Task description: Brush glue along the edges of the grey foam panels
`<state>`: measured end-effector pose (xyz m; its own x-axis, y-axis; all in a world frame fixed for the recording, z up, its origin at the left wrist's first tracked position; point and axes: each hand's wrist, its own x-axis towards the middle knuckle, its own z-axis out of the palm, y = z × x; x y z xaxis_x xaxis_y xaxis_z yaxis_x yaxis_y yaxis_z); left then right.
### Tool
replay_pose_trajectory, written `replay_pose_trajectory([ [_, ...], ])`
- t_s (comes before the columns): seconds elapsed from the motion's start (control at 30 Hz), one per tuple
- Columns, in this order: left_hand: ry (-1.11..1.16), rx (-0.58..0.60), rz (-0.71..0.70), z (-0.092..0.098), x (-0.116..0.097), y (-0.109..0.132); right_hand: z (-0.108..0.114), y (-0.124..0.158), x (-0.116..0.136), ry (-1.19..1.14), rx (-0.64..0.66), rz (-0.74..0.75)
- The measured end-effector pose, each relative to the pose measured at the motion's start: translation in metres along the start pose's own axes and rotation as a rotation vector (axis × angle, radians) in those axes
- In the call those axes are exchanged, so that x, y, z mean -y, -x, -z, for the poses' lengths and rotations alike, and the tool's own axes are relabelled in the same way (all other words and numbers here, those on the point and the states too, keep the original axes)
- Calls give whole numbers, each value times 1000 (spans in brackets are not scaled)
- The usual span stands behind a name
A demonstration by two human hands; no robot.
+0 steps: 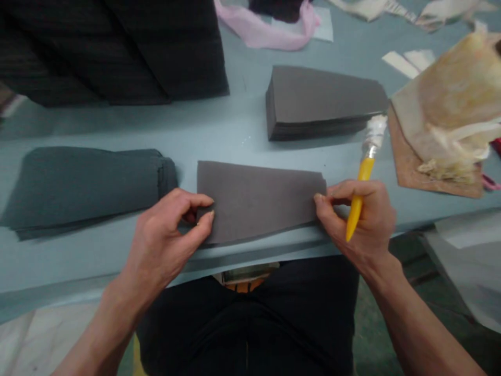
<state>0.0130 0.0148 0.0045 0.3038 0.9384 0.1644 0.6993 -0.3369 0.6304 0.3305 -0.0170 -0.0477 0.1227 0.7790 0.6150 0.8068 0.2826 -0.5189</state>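
Between my two hands is a dark grey tapered sheet [260, 201], its wide end to the left. My left hand [168, 224] pinches the left edge between thumb and fingers. At the narrow right end, my right hand [360, 214] pinches the sheet's edge and also keeps a yellow-handled brush [366, 169] tucked among its fingers. The brush points up and away, its bristles coated in something whitish. Beyond the sheet sits a neat stack of similar grey pieces [324, 99]. To the left of my left hand lies a looser pile of dark green-grey tapered pieces [86, 183].
Tall black stacks [117, 47] stand at the back left of the blue-grey table [242, 120]. At right, a glue-crusted container [457, 83] rests on a brown board [407, 162]. A pink cloth strip [258, 31] and pale scraps [403, 62] lie toward the back.
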Motion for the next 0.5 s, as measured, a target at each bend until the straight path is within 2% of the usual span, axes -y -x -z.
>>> replay_pose_trajectory([
  [0.2,21,10,18,0,-3,0,3,-2,-1,123,53,78],
  [0.5,22,-48,8,-6,-2,3,4,-2,1,135,64,88],
])
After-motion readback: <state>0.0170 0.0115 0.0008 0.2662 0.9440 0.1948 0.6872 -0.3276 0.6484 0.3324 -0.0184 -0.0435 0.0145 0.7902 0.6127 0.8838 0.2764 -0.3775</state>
